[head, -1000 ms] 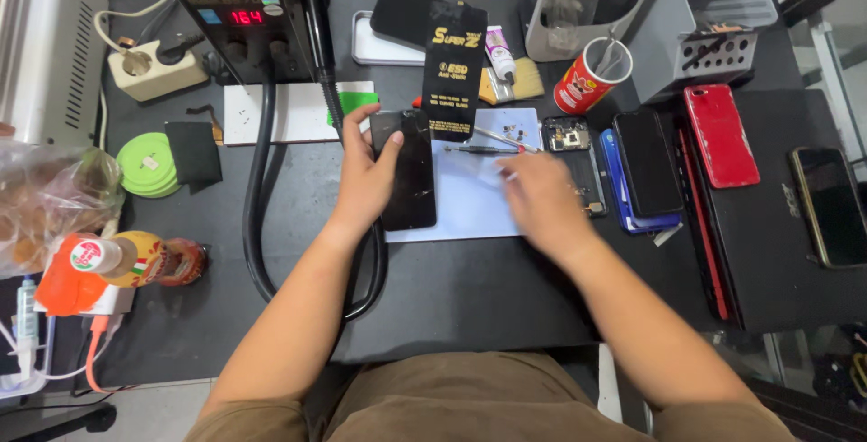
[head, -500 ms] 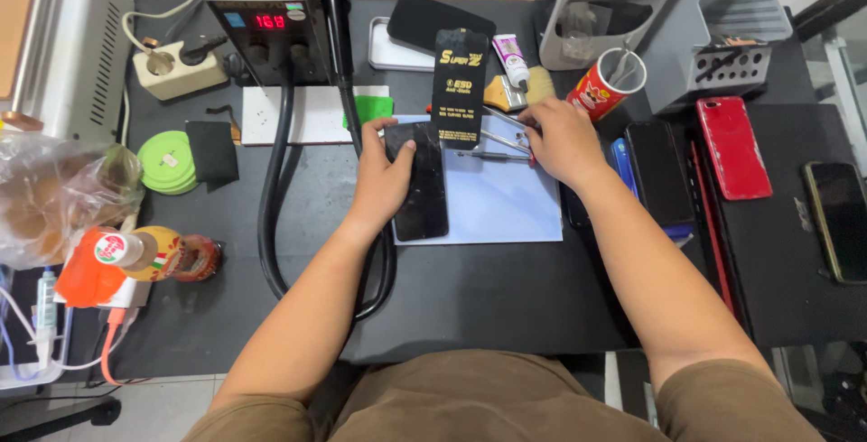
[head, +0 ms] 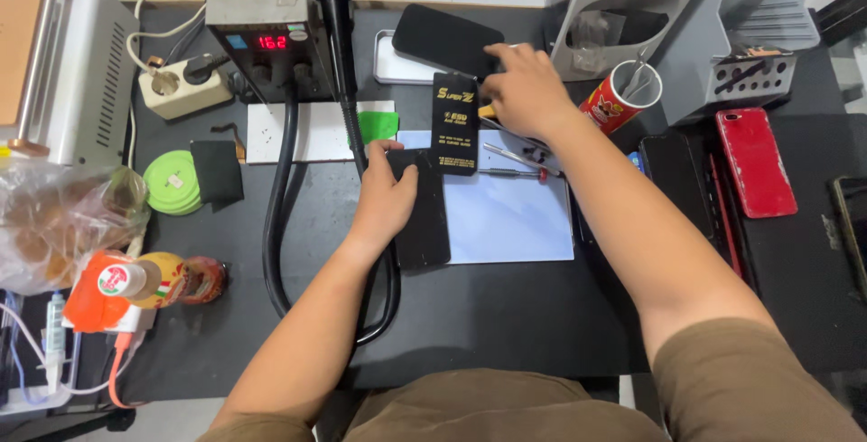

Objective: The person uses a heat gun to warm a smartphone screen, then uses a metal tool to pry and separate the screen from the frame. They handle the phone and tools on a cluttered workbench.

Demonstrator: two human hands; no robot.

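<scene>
A black phone (head: 424, 221) lies face up on the left edge of a light blue mat (head: 515, 216). My left hand (head: 384, 194) rests on the phone's upper left part, thumb on the glass, holding it down. My right hand (head: 524, 90) is stretched to the back of the desk, palm down. It hovers beside a black flat pack with yellow print (head: 454, 121) and just below a black screen on a white tray (head: 442, 40). Its fingertips are hidden from me, so I cannot see whether it has hold of anything.
A hot-air station with a red display (head: 266, 18) and a black hose (head: 278, 216) stand at the back left. Small tools (head: 510, 160) lie on the mat. To the right are a red tube of tools (head: 619, 94), a grey rack (head: 686, 18), dark phones (head: 677, 171) and a red phone (head: 754, 162).
My right hand has left the mat and moved up to the back of the desk by the black pack. My left hand has stayed on the phone.
</scene>
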